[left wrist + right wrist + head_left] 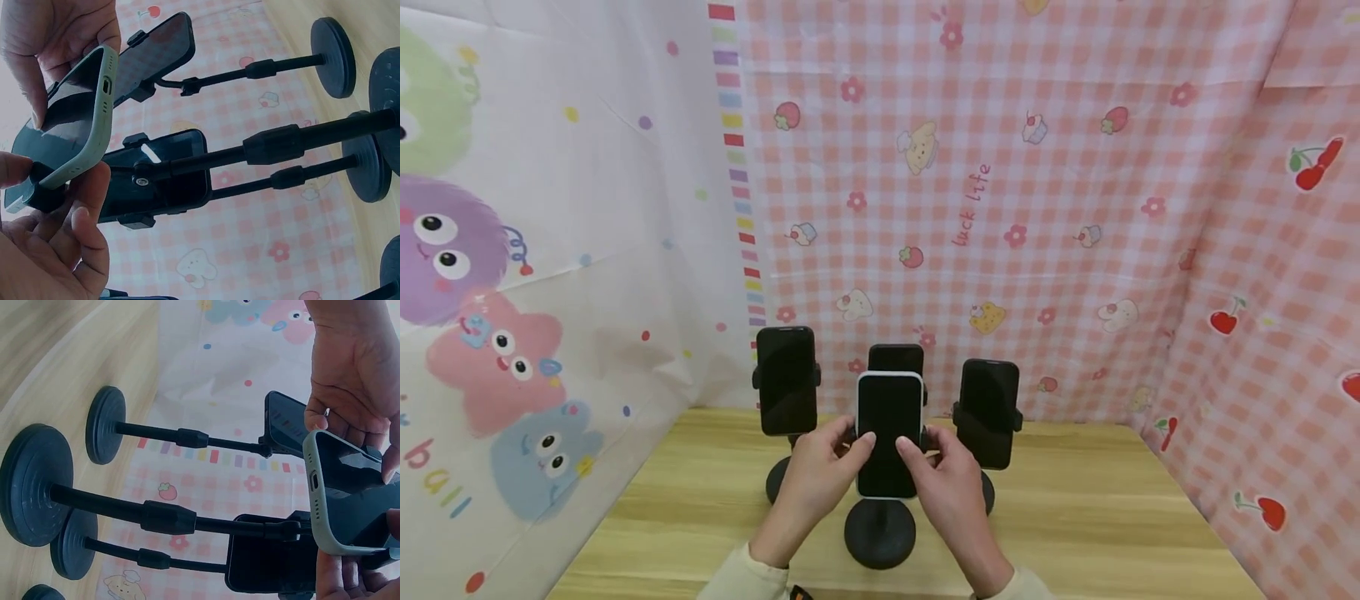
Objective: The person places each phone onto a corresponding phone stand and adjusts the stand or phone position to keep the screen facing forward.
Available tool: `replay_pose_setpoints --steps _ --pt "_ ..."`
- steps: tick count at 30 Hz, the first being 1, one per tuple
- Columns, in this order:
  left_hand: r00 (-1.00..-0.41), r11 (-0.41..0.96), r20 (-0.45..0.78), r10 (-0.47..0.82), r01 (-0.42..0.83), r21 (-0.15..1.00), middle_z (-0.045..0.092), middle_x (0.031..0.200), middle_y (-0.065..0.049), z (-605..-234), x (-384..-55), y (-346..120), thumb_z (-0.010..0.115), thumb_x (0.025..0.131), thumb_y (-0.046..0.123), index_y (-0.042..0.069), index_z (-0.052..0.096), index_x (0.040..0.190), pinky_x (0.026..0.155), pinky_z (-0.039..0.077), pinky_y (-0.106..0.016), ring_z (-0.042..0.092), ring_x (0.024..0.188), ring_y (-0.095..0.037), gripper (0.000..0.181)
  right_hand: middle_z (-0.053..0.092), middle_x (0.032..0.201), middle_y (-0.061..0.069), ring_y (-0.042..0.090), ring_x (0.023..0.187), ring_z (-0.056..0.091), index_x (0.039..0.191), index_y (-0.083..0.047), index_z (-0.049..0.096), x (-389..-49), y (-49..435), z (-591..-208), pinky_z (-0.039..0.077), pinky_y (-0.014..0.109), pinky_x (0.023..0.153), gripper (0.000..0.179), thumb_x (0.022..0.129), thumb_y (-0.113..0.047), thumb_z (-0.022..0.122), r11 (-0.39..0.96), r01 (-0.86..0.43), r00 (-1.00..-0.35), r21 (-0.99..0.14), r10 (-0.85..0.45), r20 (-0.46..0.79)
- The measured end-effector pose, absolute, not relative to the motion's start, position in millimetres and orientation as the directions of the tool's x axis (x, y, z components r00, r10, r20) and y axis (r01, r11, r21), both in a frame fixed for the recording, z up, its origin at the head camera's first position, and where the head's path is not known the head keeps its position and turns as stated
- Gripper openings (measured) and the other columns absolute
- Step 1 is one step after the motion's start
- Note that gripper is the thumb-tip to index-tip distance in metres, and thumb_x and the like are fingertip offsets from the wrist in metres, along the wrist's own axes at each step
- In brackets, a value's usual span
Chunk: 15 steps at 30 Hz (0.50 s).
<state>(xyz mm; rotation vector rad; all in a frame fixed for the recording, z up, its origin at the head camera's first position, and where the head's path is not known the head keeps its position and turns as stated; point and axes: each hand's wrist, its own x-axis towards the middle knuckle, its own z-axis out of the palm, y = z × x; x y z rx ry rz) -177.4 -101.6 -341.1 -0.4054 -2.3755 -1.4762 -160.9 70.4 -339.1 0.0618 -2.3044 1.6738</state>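
Note:
A phone in a pale case (890, 435) sits in the clamp of a black desk stand (880, 533), its dark screen facing the wearer. My left hand (820, 467) grips its left side, thumb over the screen edge and fingers curled behind. On the opposite side my right hand (951, 479) grips it the same way, its thumb on the glass. In the left wrist view, a black clamp arm (47, 187) wraps the case edge beside my left fingers. The phone's charging port (314, 481) shows at its bottom end in the right wrist view.
More black stands hold dark phones: one at left (786, 379), one behind (896, 357), one at right (990, 412). All stand on a wood-grain table (1097, 517). A pink checked cloth (970, 200) hangs behind, and a white printed cloth (610, 250) at the left.

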Motion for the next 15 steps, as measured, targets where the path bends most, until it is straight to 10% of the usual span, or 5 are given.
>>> replay_pose_setpoints --steps 9,15 --pt "-0.925 0.439 0.379 0.039 0.357 0.825 0.07 0.112 -0.007 -349.6 -178.0 -109.1 0.063 0.095 0.047 0.014 0.059 0.134 0.072 0.054 -0.036 0.066 0.085 -0.013 0.051 0.068 0.109 0.007 0.019 0.091 0.066 0.127 -0.007 0.064 -163.0 80.9 -345.3 0.054 0.036 0.081 0.039 0.097 -0.031 0.066 0.319 -0.25 -0.947 -0.914 0.116 0.3" --pt "-0.904 0.46 0.426 -0.028 0.367 0.809 0.071 0.103 0.0 -360.0 -171.6 -126.9 0.059 0.099 0.04 0.015 0.064 0.127 0.072 0.052 -0.032 0.065 0.082 -0.009 0.038 0.067 0.109 0.004 0.018 0.096 0.063 0.128 -0.006 0.063 -158.7 99.0 -353.1 0.052 0.037 0.088 0.042 0.098 -0.035 0.064 0.387 -0.229 -0.944 -0.893 0.138 0.301"
